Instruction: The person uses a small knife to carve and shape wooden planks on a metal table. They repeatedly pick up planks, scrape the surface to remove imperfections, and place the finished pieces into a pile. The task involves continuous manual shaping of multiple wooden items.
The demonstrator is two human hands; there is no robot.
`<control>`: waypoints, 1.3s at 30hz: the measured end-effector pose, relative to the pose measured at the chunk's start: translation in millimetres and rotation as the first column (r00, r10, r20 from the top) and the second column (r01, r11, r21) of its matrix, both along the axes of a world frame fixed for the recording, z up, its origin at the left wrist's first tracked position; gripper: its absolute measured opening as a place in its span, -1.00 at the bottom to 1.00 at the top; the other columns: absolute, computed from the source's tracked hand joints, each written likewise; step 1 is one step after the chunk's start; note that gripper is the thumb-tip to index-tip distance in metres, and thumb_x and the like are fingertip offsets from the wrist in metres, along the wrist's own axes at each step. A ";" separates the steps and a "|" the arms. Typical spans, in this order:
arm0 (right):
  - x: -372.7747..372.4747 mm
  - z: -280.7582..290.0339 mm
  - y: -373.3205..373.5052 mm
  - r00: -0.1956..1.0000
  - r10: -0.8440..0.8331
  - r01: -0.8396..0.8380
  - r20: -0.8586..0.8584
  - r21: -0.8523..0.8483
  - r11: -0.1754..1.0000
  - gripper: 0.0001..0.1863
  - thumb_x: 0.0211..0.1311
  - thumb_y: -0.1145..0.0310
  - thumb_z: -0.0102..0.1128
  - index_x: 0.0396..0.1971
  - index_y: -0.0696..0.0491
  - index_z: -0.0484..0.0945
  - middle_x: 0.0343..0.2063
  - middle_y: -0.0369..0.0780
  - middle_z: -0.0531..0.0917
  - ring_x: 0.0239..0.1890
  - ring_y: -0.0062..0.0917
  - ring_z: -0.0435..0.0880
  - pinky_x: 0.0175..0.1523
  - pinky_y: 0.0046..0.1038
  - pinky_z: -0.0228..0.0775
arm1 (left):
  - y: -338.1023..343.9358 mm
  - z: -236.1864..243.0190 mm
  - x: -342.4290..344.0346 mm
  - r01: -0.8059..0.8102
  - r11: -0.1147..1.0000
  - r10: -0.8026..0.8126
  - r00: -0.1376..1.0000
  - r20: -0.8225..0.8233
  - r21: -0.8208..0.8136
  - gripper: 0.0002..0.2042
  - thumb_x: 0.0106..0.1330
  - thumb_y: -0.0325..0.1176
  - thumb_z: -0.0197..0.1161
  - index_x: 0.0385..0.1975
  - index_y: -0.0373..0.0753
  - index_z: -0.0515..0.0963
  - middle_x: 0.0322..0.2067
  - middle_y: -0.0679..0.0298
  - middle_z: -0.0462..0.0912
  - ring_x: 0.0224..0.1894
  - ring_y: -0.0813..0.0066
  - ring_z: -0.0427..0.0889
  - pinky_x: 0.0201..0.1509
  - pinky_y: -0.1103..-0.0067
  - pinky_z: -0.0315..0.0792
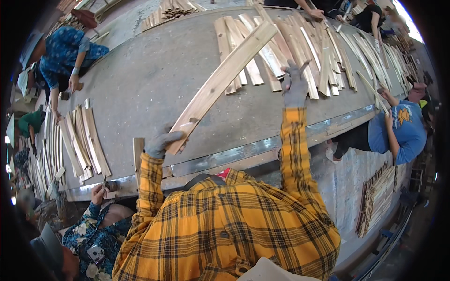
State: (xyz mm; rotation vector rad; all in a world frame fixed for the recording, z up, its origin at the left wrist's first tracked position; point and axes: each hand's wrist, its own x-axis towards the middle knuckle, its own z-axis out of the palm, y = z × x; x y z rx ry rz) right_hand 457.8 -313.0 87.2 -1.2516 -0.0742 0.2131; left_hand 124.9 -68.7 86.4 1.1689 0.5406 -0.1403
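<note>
A long, flat wooden board (222, 84) slants up and away from me over the grey table (154, 79). My left hand (163, 142), in a grey glove, grips its near end. My right hand (295, 85), gloved alike, reaches over the near ends of a row of loose wooden slats (323, 58). Its fingers are apart and nothing shows in them. Whether it touches the slats below I cannot tell. The board's far end overlaps part of the row.
Another group of slats (77, 140) lies at the table's left end. A person in blue patterned clothes (68, 51) leans in there. On the right, a person in a blue shirt (398, 126) handles a slat. Someone in floral clothing (96, 239) sits close to my left.
</note>
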 end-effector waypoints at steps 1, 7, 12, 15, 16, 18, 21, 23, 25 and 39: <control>21.5 3.9 -4.7 0.992 0.123 -0.116 -0.042 0.138 0.984 -0.59 0.30 0.12 0.13 -0.05 0.13 0.54 -0.33 -0.26 0.63 -0.74 -0.83 0.22 -0.68 -0.75 -0.06 | 6.1 -2.1 -1.9 0.032 0.999 -0.032 0.999 0.001 -0.019 -0.52 0.11 -0.26 0.30 -0.06 -0.49 0.41 -0.46 0.10 0.60 -0.60 0.47 0.60 -0.58 0.62 0.50; 61.8 16.5 -47.8 0.930 0.325 -0.334 -0.171 -0.026 0.942 -0.64 0.25 0.28 0.19 -0.01 0.13 0.52 -0.40 -0.32 0.60 -0.79 -0.84 0.18 -0.75 -0.75 -0.02 | 46.1 1.4 15.0 0.290 0.957 -0.289 0.956 -0.049 0.026 -0.48 0.19 -0.19 0.26 -0.02 -0.54 0.40 -0.47 0.05 0.62 -0.60 0.43 0.62 -0.60 0.62 0.52; -9.2 -15.5 -103.2 0.865 0.365 -0.425 -0.343 -0.116 0.898 -0.64 0.16 0.51 0.21 -0.01 0.13 0.52 -0.40 -0.32 0.61 -0.79 -0.84 0.23 -0.75 -0.84 0.07 | 151.1 -27.1 22.0 -0.079 0.894 0.259 0.895 0.364 -0.441 -0.11 0.21 0.41 -0.16 0.21 -0.39 0.27 -0.23 -0.17 0.61 -0.46 0.13 0.68 -0.45 0.48 0.61; -85.9 -37.9 -98.1 0.807 0.407 -0.397 -0.428 0.117 0.910 -0.60 0.07 0.55 0.28 -0.03 0.15 0.53 -0.41 -0.30 0.61 -0.74 -0.84 0.28 -0.72 -0.82 0.10 | 116.9 -20.8 78.6 -0.055 0.844 0.338 0.827 0.449 -0.533 -0.15 0.24 0.39 -0.20 0.28 -0.27 0.19 0.05 -0.13 0.47 -0.12 0.00 0.61 -0.11 0.24 0.57; -107.6 -38.7 -79.7 0.784 0.426 -0.405 -0.451 0.147 0.902 -0.58 0.02 0.52 0.34 -0.04 0.16 0.54 -0.45 -0.32 0.61 -0.74 -0.83 0.30 -0.70 -0.80 0.10 | 103.5 -41.8 85.4 0.004 0.869 0.258 0.849 0.461 -0.494 -0.18 0.26 0.36 -0.20 0.33 -0.19 0.13 0.22 -0.11 0.29 0.16 -0.01 0.41 0.19 0.13 0.34; -142.0 -60.5 -41.1 0.820 0.381 -0.406 -0.427 0.036 0.913 -0.60 0.05 0.57 0.29 -0.05 0.21 0.51 -0.37 -0.23 0.63 -0.64 -0.79 0.41 -0.59 -0.79 0.24 | 41.5 -81.7 91.9 -0.010 0.843 0.227 0.913 0.339 -0.539 -0.19 0.27 0.36 -0.22 0.32 -0.19 0.14 0.24 -0.10 0.26 0.20 -0.05 0.33 0.32 0.06 0.12; -177.0 -91.9 6.3 0.847 0.310 -0.344 -0.432 -0.001 0.939 -0.58 0.02 0.60 0.30 -0.05 0.23 0.50 -0.31 -0.22 0.65 -0.47 -0.70 0.55 -0.35 -0.69 0.42 | -37.6 -127.8 77.6 -0.021 0.632 0.334 0.910 0.248 -0.775 -0.28 0.33 0.26 -0.17 0.31 -0.18 0.16 0.17 -0.07 0.32 0.19 -0.02 0.33 0.28 0.05 0.18; -197.1 -105.0 17.4 0.829 0.346 -0.380 -0.440 0.011 0.925 -0.58 0.01 0.59 0.31 -0.05 0.23 0.50 -0.30 -0.23 0.66 -0.35 -0.62 0.61 -0.19 -0.61 0.47 | -67.4 -123.1 70.0 -0.215 0.693 0.428 0.891 0.153 -0.688 -0.37 0.35 0.17 -0.06 0.29 -0.09 0.17 0.16 0.03 0.27 0.23 0.14 0.25 0.31 0.22 0.22; -206.6 -99.3 19.1 0.785 0.454 -0.500 -0.421 0.001 0.866 -0.58 0.04 0.59 0.30 -0.04 0.24 0.48 -0.29 -0.23 0.66 -0.28 -0.59 0.62 -0.11 -0.58 0.46 | -69.1 -142.0 58.2 -0.340 0.628 0.508 0.861 0.037 -0.700 -0.39 0.36 0.07 0.00 0.25 -0.25 0.20 0.17 0.04 0.29 0.26 0.14 0.27 0.31 0.20 0.24; -183.2 -90.7 44.4 0.510 0.806 -0.212 0.300 -0.865 0.455 -0.57 0.13 0.44 0.16 0.03 -0.25 0.55 -0.37 -0.21 0.56 -0.31 -0.32 0.57 -0.24 -0.35 0.44 | -62.9 -131.1 -0.6 -0.368 0.610 0.483 0.875 -0.039 -0.702 -0.42 0.40 0.11 -0.12 0.10 -0.35 0.32 -0.27 0.02 0.56 -0.36 0.27 0.60 -0.38 0.51 0.59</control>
